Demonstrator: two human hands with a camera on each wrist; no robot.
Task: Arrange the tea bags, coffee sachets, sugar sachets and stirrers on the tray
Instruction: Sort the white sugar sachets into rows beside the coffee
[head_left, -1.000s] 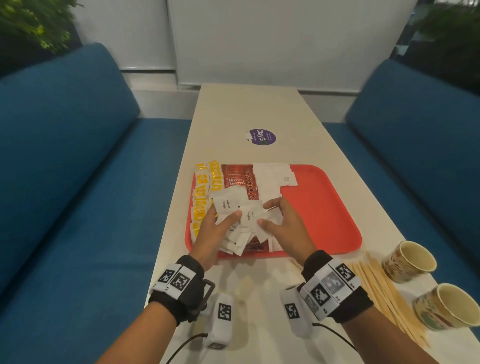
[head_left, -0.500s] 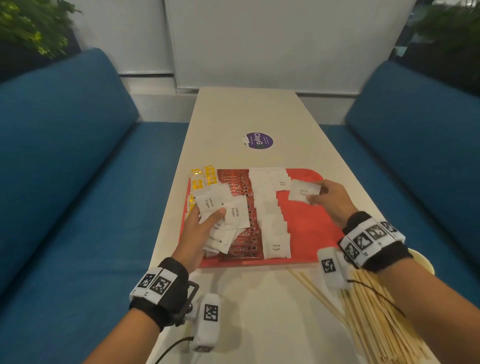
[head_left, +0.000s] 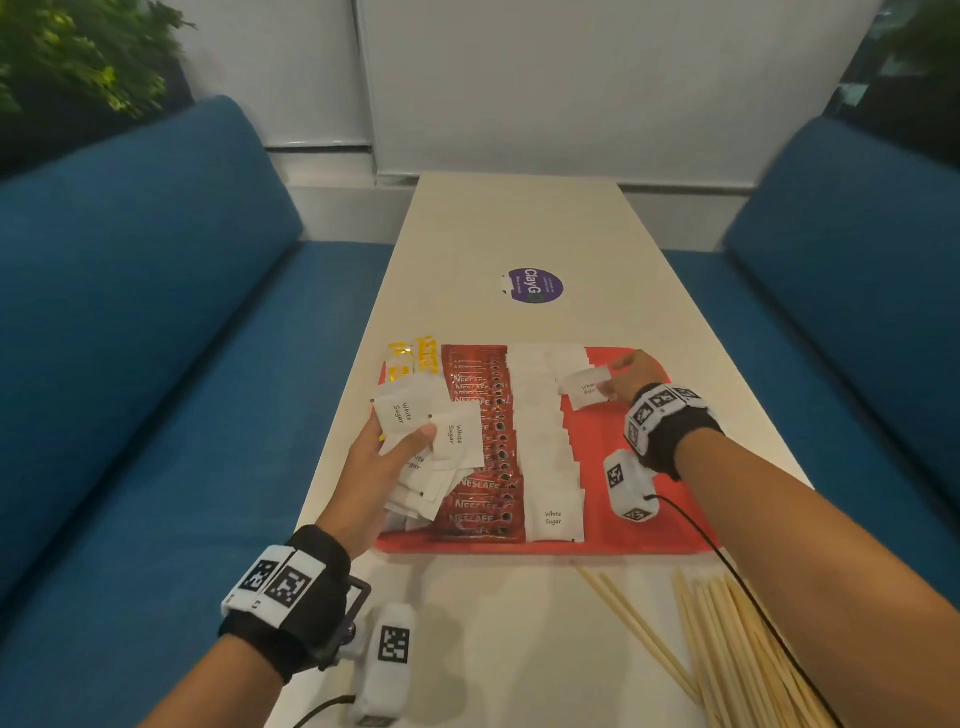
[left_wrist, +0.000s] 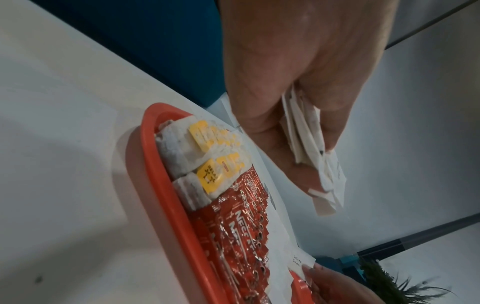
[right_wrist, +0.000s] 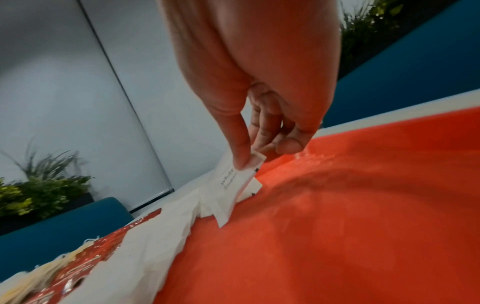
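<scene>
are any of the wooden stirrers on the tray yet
No, the wooden stirrers all lie on the table, off the near edge of the red tray.

We note a long pale table (head_left: 519, 223) running ahead of both hands. A round purple sticker (head_left: 535, 285) lies on it, well beyond the fingertips. Blue sofas flank the table: one (head_left: 135, 322) outboard of the left hand, one (head_left: 852, 270) outboard of the right. Leafy plants (head_left: 78, 57) stand behind the left sofa. A white wall panel (head_left: 597, 83) closes the far end.
</scene>
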